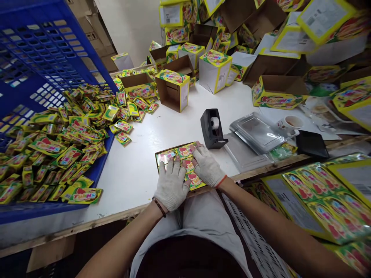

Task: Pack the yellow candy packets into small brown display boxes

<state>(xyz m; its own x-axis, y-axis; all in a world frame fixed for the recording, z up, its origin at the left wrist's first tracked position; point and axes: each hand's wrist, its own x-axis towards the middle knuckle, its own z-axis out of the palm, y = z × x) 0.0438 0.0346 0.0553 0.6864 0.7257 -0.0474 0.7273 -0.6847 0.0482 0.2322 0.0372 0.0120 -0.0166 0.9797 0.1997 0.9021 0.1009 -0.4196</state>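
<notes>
A clear plastic tray filled with yellow-green sachets (174,153) lies on the white table near its front edge. My left hand (171,184), in a white knit glove, rests flat on the tray's near left part with fingers stretched out. My right hand (207,165), also gloved, lies flat on the tray's right side, fingers spread over the sachets. Neither hand grips anything.
A tilted blue crate (34,58) at the left spills a heap of loose sachets (66,143). A black tape dispenser (213,128) stands just beyond the tray. Empty clear trays (256,133), a cup (290,123), open cartons (173,89) and packed trays (327,200) lie right and behind.
</notes>
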